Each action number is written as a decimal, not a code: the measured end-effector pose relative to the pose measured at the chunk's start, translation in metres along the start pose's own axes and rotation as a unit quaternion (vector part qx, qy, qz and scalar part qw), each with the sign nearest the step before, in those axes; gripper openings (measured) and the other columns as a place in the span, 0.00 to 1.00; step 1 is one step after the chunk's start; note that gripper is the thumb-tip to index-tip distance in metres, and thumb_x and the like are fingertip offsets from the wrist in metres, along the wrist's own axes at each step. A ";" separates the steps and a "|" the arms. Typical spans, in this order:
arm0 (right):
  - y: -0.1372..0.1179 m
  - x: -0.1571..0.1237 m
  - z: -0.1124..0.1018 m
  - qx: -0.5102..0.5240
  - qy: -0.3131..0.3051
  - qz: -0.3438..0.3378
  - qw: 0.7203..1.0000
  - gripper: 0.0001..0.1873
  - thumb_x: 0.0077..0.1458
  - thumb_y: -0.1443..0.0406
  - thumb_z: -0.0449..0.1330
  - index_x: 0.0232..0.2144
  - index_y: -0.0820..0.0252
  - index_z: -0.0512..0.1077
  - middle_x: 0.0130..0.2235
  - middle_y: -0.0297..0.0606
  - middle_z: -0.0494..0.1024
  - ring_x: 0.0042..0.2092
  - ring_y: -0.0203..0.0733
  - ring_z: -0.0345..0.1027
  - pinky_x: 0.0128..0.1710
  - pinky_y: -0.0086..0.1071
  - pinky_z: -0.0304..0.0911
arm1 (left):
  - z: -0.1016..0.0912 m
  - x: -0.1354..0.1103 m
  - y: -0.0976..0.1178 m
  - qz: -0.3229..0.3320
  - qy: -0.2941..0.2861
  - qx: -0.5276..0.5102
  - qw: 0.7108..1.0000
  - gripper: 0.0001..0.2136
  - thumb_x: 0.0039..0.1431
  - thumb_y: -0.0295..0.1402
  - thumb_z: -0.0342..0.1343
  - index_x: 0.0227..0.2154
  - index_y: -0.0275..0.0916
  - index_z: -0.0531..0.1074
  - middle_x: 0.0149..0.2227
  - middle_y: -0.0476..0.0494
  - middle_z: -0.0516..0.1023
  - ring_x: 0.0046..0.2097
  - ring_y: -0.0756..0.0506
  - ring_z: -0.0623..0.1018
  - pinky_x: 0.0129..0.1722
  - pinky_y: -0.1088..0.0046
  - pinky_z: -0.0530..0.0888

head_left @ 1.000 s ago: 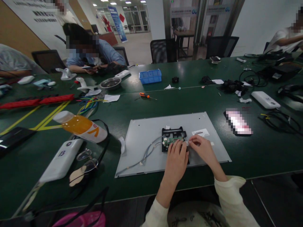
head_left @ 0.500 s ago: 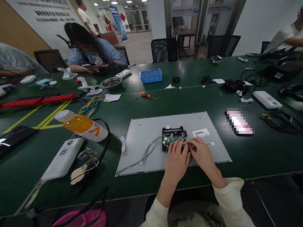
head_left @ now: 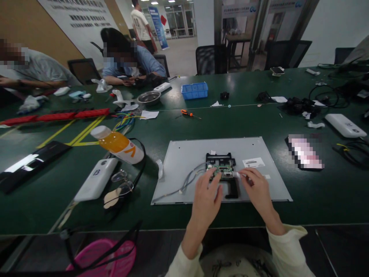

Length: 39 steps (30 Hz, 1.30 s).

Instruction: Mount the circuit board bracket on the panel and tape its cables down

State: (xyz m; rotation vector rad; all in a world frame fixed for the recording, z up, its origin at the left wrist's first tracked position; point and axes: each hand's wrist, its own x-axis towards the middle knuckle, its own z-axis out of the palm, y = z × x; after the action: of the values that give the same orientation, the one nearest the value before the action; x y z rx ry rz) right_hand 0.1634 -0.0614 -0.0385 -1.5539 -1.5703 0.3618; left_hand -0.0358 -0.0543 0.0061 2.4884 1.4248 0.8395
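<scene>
A flat grey metal panel (head_left: 188, 149) lies on the green table in front of me. On it sits a black plastic bracket (head_left: 233, 189) bearing a green circuit board (head_left: 226, 168). My left hand (head_left: 206, 196) has its fingers apart, fingertips at the board's left lower edge. At the board's right edge my right hand (head_left: 258, 190) pinches a small white strip (head_left: 236, 174); whether it is tape or a flat cable I cannot tell. Thin grey cables (head_left: 188, 180) run from the bracket's left side across the panel. A white label (head_left: 253, 162) is stuck right of the bracket.
Left of the panel are an orange drink bottle (head_left: 121, 146), a white power bank (head_left: 96, 179) and glasses (head_left: 125, 187). Beyond it lie an orange-handled screwdriver (head_left: 187, 112) and a blue basket (head_left: 194, 90). A phone (head_left: 305, 152) is at right. Several people are around.
My left hand has drawn back leftward, uncovering more of the board and bracket. My right hand has shifted slightly right, and the white strip now shows in its fingers. The view has turned left.
</scene>
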 end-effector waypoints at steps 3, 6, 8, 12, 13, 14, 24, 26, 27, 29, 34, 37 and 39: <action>-0.001 -0.003 -0.003 -0.004 0.025 -0.001 1.000 0.11 0.60 0.65 0.53 0.39 0.58 0.75 0.41 0.40 0.75 0.37 0.40 0.69 0.34 0.33 0.67 | -0.036 0.003 -0.042 -0.077 0.060 -0.011 0.995 0.14 0.63 0.30 0.46 0.50 0.41 0.68 0.53 0.40 0.69 0.55 0.44 0.71 0.56 0.62 0.68; -0.003 -0.005 -0.004 -0.005 0.037 -0.011 0.999 0.11 0.60 0.64 0.53 0.38 0.58 0.75 0.41 0.40 0.75 0.36 0.39 0.69 0.34 0.33 0.67 | -0.068 0.015 -0.099 -0.149 0.094 0.021 0.984 0.14 0.62 0.31 0.47 0.48 0.40 0.70 0.51 0.41 0.70 0.46 0.45 0.75 0.50 0.65 0.71; -0.005 -0.006 -0.004 -0.003 0.035 -0.021 0.999 0.11 0.60 0.64 0.53 0.38 0.58 0.75 0.42 0.41 0.75 0.37 0.39 0.69 0.34 0.32 0.67 | -0.079 0.023 -0.138 -0.189 0.102 0.044 0.976 0.16 0.59 0.31 0.48 0.49 0.38 0.69 0.50 0.39 0.70 0.38 0.47 0.76 0.47 0.66 0.72; -0.005 -0.007 -0.001 0.000 0.016 -0.032 0.999 0.10 0.60 0.65 0.53 0.38 0.58 0.75 0.41 0.40 0.75 0.39 0.40 0.69 0.36 0.33 0.67 | -0.074 0.033 -0.197 -0.261 0.038 0.066 0.962 0.21 0.53 0.29 0.50 0.51 0.33 0.68 0.49 0.36 0.72 0.38 0.46 0.76 0.46 0.67 0.71; -0.005 -0.008 -0.001 0.000 0.010 -0.032 0.999 0.10 0.60 0.65 0.53 0.39 0.58 0.74 0.41 0.40 0.75 0.40 0.41 0.70 0.37 0.34 0.67 | -0.071 0.033 -0.205 -0.264 0.027 0.067 0.962 0.21 0.51 0.28 0.50 0.49 0.32 0.70 0.47 0.36 0.73 0.40 0.45 0.76 0.47 0.67 0.71; -0.005 -0.008 0.000 -0.001 0.004 -0.031 1.000 0.10 0.60 0.66 0.53 0.39 0.58 0.74 0.41 0.40 0.75 0.40 0.41 0.70 0.38 0.34 0.67 | -0.068 0.034 -0.212 -0.266 0.020 0.067 0.962 0.20 0.50 0.28 0.50 0.48 0.32 0.71 0.46 0.36 0.74 0.41 0.44 0.76 0.48 0.67 0.70; -0.001 -0.008 0.001 -0.002 -0.021 -0.030 0.999 0.10 0.60 0.66 0.53 0.40 0.57 0.74 0.42 0.41 0.75 0.43 0.44 0.70 0.42 0.39 0.67 | -0.072 0.031 -0.209 -0.270 0.036 0.052 0.961 0.09 0.51 0.33 0.51 0.32 0.38 0.75 0.33 0.45 0.79 0.34 0.46 0.77 0.40 0.72 0.72; -0.001 -0.008 0.000 -0.001 -0.010 -0.033 0.999 0.10 0.60 0.66 0.53 0.39 0.57 0.74 0.42 0.41 0.75 0.43 0.44 0.70 0.42 0.39 0.68 | -0.081 0.032 -0.198 -0.267 0.058 0.041 0.961 0.09 0.52 0.34 0.52 0.33 0.39 0.75 0.34 0.46 0.79 0.33 0.47 0.77 0.38 0.73 0.72; -0.003 -0.008 -0.001 -0.001 -0.003 -0.036 0.999 0.10 0.60 0.66 0.53 0.39 0.57 0.74 0.42 0.41 0.75 0.43 0.44 0.70 0.42 0.39 0.68 | -0.087 0.032 -0.189 -0.262 0.073 0.029 0.962 0.09 0.53 0.35 0.52 0.33 0.39 0.75 0.33 0.47 0.79 0.33 0.47 0.77 0.38 0.73 0.72; -0.007 -0.007 -0.001 -0.001 0.009 -0.045 0.999 0.10 0.60 0.66 0.53 0.40 0.57 0.74 0.42 0.41 0.75 0.43 0.44 0.70 0.43 0.39 0.68 | -0.098 0.033 -0.169 -0.241 0.112 -0.022 0.964 0.09 0.53 0.38 0.54 0.33 0.41 0.76 0.32 0.48 0.79 0.33 0.47 0.77 0.36 0.73 0.72; -0.039 -0.002 0.002 0.024 0.009 -0.085 0.996 0.11 0.60 0.68 0.52 0.42 0.56 0.73 0.43 0.41 0.75 0.46 0.44 0.69 0.48 0.41 0.67 | -0.108 0.030 -0.121 -0.237 0.111 -0.157 0.952 0.12 0.51 0.42 0.58 0.35 0.40 0.76 0.32 0.48 0.78 0.32 0.48 0.76 0.32 0.74 0.71; -0.066 0.001 0.012 0.054 -0.026 -0.113 0.992 0.13 0.61 0.69 0.51 0.45 0.55 0.73 0.45 0.42 0.75 0.49 0.44 0.68 0.51 0.42 0.66 | -0.094 0.028 -0.109 -0.265 0.080 -0.186 0.943 0.12 0.50 0.41 0.58 0.33 0.39 0.76 0.28 0.49 0.77 0.28 0.49 0.74 0.27 0.76 0.69; -0.081 0.000 0.022 0.069 -0.052 -0.130 0.988 0.15 0.61 0.69 0.50 0.46 0.55 0.72 0.47 0.42 0.75 0.50 0.44 0.68 0.52 0.42 0.65 | -0.080 0.027 -0.107 -0.270 0.065 -0.172 0.945 0.10 0.51 0.39 0.57 0.32 0.38 0.76 0.28 0.49 0.77 0.28 0.50 0.73 0.27 0.76 0.69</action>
State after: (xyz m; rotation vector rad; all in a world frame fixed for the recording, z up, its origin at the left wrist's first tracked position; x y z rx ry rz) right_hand 0.0931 -0.0682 0.0076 -1.2231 -1.7662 0.4010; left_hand -0.1486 0.0145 0.0407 1.6926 1.7077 1.0297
